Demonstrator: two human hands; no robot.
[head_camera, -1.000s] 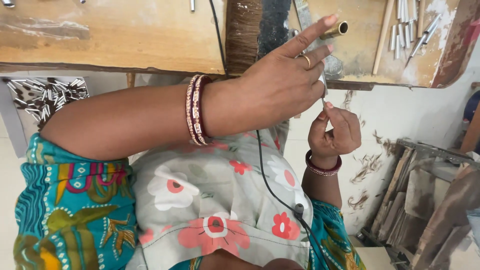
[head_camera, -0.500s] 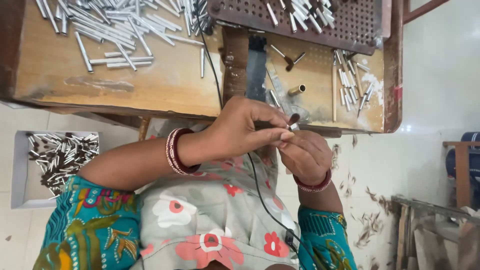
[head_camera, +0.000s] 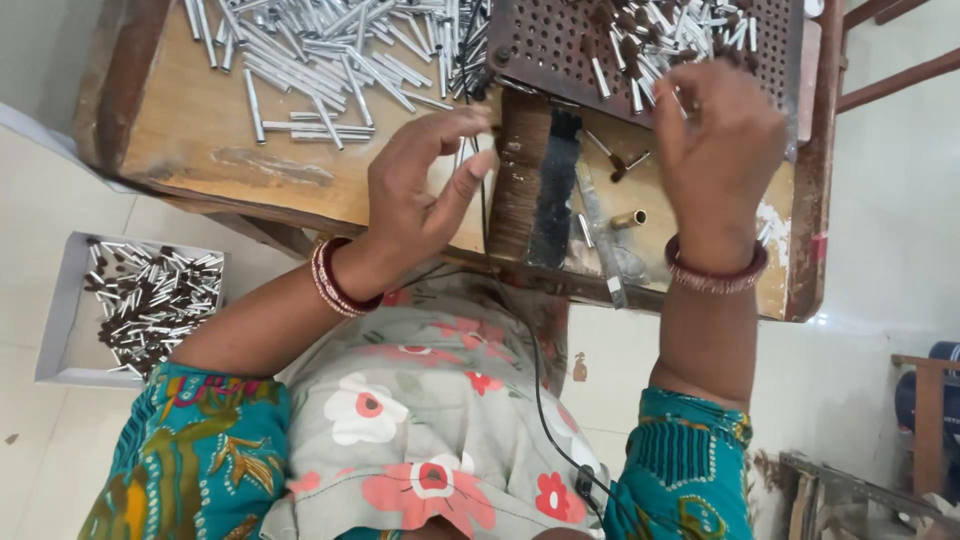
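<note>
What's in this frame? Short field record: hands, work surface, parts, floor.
left hand: open, fingers spread, over the wooden table, holding nothing visible
right hand: at the perforated metal plate, grasp unclear
loose parts: pile of silver tubes on the table; one brass tube beside a dark brush strip
floor: white tray of tubes at left
</note>
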